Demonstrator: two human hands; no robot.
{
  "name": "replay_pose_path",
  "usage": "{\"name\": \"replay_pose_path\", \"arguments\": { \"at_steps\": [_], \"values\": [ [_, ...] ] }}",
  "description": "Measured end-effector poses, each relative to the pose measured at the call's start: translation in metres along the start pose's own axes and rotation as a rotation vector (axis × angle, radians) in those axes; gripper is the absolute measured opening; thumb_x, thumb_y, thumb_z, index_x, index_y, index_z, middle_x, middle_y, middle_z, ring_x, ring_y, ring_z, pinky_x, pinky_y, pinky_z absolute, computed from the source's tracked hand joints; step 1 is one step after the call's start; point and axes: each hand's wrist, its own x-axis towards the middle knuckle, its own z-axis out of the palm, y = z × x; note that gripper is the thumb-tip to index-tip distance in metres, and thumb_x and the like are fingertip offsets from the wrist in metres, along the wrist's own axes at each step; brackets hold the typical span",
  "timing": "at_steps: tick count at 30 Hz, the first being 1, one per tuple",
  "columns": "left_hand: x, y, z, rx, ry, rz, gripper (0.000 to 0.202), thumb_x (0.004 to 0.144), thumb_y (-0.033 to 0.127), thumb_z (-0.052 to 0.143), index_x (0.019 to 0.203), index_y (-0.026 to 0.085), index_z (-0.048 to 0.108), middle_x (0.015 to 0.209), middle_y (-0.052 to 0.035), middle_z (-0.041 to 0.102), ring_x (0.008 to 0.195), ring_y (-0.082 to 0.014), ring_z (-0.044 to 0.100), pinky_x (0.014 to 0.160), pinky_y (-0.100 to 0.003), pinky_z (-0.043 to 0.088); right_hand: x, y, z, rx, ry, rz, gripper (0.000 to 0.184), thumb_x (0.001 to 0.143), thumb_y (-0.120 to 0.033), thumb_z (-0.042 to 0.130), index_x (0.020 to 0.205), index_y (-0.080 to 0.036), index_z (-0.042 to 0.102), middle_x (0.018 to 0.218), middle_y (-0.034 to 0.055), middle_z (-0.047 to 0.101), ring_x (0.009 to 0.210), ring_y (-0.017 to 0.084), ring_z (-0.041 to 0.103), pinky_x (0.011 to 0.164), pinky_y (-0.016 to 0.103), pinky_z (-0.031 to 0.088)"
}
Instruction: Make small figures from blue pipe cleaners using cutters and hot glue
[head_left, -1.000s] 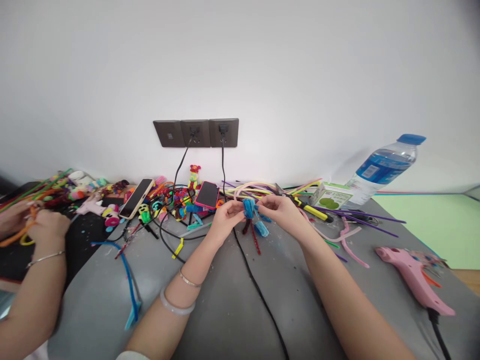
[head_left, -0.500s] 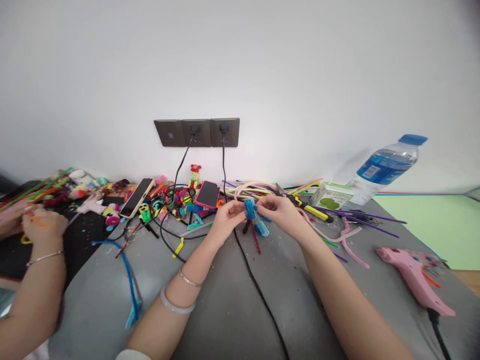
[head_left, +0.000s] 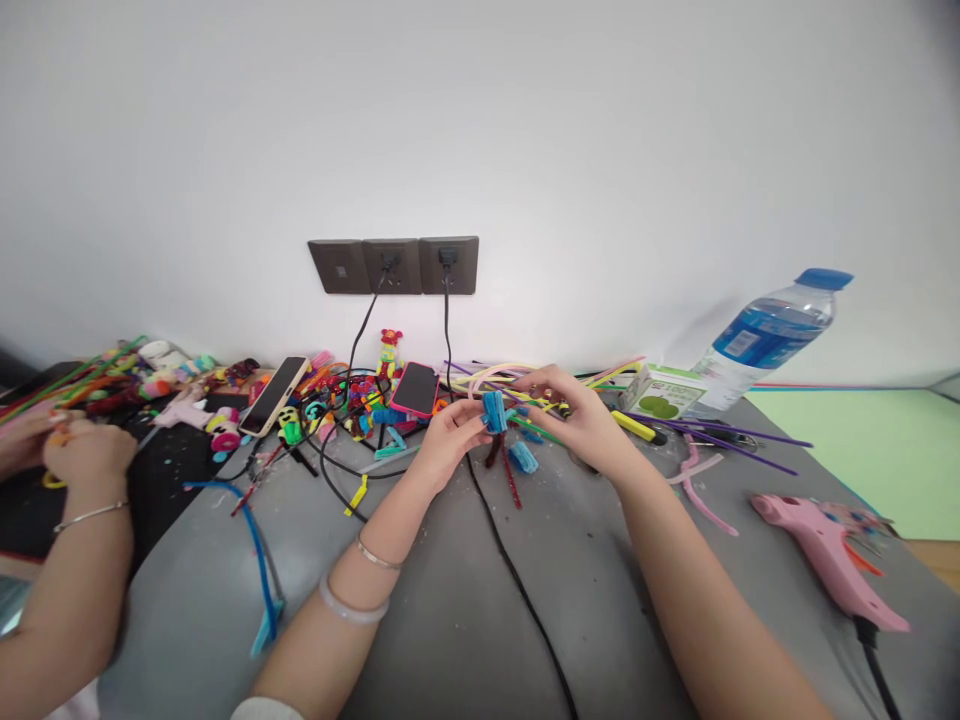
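Here, my left hand (head_left: 446, 440) pinches the blue pipe-cleaner coil (head_left: 493, 410) just above the table (head_left: 450, 630), toward its far edge. My right hand (head_left: 577, 420) curls beside it; I cannot tell whether it grips. The coil looks light, fuzzy and easily bent, so I judge its wound middle the safest hold.

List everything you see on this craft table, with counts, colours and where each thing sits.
blue pipe-cleaner bundle: one, blue, held at centre
loose pipe cleaners: many, mixed colours, along the wall
sockets: three, dark grey, on wall
phones: two, red-cased and pale-cased, below the sockets
water bottle: one, clear with blue cap, far right
glue gun: one, pink, right side
cable: one, black, across grey table
co-worker's hands: two, far left
left hand: one, pinching the bundle
right hand: one, beside the bundle, grip unclear
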Motion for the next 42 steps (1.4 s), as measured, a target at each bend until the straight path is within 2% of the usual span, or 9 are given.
{"name": "replay_pose_path", "arguments": {
  "at_steps": [3, 7, 18, 23, 28, 33, 42],
  "values": [
    [0.0, 0.001, 0.0, -0.023, 0.002, -0.013, 0.039, 0.058, 0.034, 0.09, 0.088, 0.016, 0.072, 0.086, -0.003, 0.071, 0.077, -0.0131, 0.066, 0.072, -0.026, 0.053, 0.0, 0.0, 0.002, -0.028, -0.044, -0.082, 0.022, 0.087, -0.025, 0.063, 0.109, -0.024, 0.066, 0.116, 0.0101, 0.065, 0.115, 0.028, 0.058, 0.098, 0.046, 0.047],
    [0.001, -0.001, -0.001, -0.026, 0.003, -0.011, 0.037, 0.06, 0.033, 0.089, 0.088, 0.016, 0.072, 0.085, -0.0029, 0.071, 0.075, -0.0135, 0.066, 0.073, -0.028, 0.052, 0.0, 0.002, 0.007, -0.045, -0.072, -0.098, 0.024, 0.087, -0.024, 0.065, 0.11, -0.026, 0.067, 0.118, 0.0103, 0.062, 0.122, 0.03, 0.055, 0.104, 0.049, 0.045],
    [0.0, 0.001, -0.001, -0.03, 0.012, -0.013, 0.04, 0.057, 0.035, 0.091, 0.087, 0.016, 0.072, 0.085, -0.0031, 0.071, 0.077, -0.0135, 0.066, 0.073, -0.027, 0.052, -0.001, 0.012, 0.007, -0.039, -0.053, -0.126, 0.025, 0.087, -0.023, 0.066, 0.111, -0.026, 0.067, 0.123, 0.0103, 0.058, 0.127, 0.03, 0.052, 0.106, 0.05, 0.044],
    [-0.001, 0.001, -0.001, -0.024, -0.006, -0.009, 0.037, 0.06, 0.034, 0.089, 0.088, 0.016, 0.072, 0.085, -0.003, 0.071, 0.077, -0.0133, 0.066, 0.072, -0.027, 0.052, -0.002, 0.012, 0.008, -0.05, -0.069, -0.124, 0.022, 0.088, -0.024, 0.066, 0.109, -0.026, 0.068, 0.127, 0.0104, 0.057, 0.129, 0.03, 0.051, 0.107, 0.051, 0.043],
    [0.001, 0.0, -0.002, -0.024, 0.002, -0.009, 0.035, 0.061, 0.032, 0.089, 0.087, 0.016, 0.072, 0.085, -0.0027, 0.07, 0.074, -0.0122, 0.064, 0.073, -0.027, 0.051, -0.002, 0.012, 0.009, -0.056, -0.069, -0.15, 0.031, 0.088, -0.028, 0.067, 0.119, -0.028, 0.065, 0.129, 0.0108, 0.056, 0.129, 0.031, 0.05, 0.107, 0.053, 0.042],
    [0.0, 0.001, -0.002, -0.021, -0.006, -0.006, 0.034, 0.062, 0.031, 0.088, 0.088, 0.016, 0.072, 0.086, -0.0025, 0.071, 0.076, -0.0128, 0.065, 0.073, -0.027, 0.051, -0.001, 0.009, 0.01, -0.06, -0.068, -0.152, 0.027, 0.088, -0.029, 0.068, 0.115, -0.028, 0.068, 0.127, 0.0108, 0.058, 0.129, 0.032, 0.051, 0.107, 0.053, 0.043],
    [-0.001, 0.002, -0.001, -0.021, 0.004, -0.011, 0.035, 0.06, 0.032, 0.089, 0.087, 0.017, 0.072, 0.084, -0.0021, 0.07, 0.075, -0.0125, 0.065, 0.072, -0.027, 0.052, -0.002, 0.009, 0.011, -0.073, -0.065, -0.161, 0.031, 0.086, -0.028, 0.07, 0.118, -0.029, 0.067, 0.129, 0.0111, 0.058, 0.128, 0.031, 0.052, 0.107, 0.051, 0.045]
  ]
}}
